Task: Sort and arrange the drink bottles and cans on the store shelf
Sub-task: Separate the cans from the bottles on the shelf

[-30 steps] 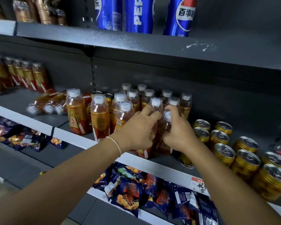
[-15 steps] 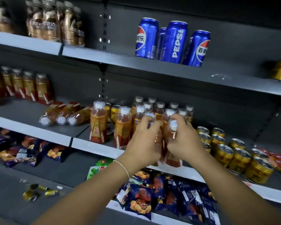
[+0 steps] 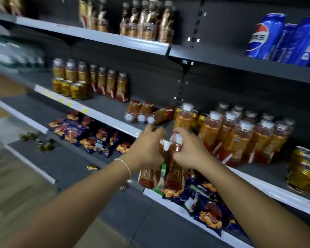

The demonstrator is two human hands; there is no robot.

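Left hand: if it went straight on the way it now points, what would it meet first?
Probably the nearest lying bottle on the shelf, just beyond the left hand; depth is unclear.

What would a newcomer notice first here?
Dead centre, the left hand and right hand each grip a drink bottle near its top, the left bottle and right bottle side by side in front of the middle shelf edge. Behind them, three bottles lie on their sides on that shelf, left of an upright cluster. Top right stand blue Pepsi cans.
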